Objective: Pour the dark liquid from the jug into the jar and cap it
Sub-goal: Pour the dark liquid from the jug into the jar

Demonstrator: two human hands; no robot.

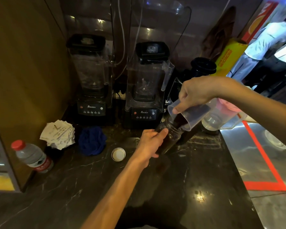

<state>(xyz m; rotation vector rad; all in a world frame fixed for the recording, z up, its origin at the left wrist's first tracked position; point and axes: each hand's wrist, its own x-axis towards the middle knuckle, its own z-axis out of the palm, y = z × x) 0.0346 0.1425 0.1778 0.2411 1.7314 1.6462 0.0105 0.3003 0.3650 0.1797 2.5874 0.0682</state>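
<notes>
My right hand (195,93) grips a clear plastic jug (191,116), tipped down to the left with its spout over the mouth of a clear jar (171,138). Dark liquid lies along the jug's lower side and runs into the jar. My left hand (151,142) holds the jar around its body, tilted on the dark marble counter (155,187). The jar's round cap (118,154) lies upside down on the counter, left of my left hand.
Two black blenders (91,83) (145,90) stand at the back. A blue cloth (92,140), a wad of paper receipts (59,134) and a red-capped water bottle (31,156) sit at the left. More clear jugs (221,116) stand behind my right arm. A person stands at far right.
</notes>
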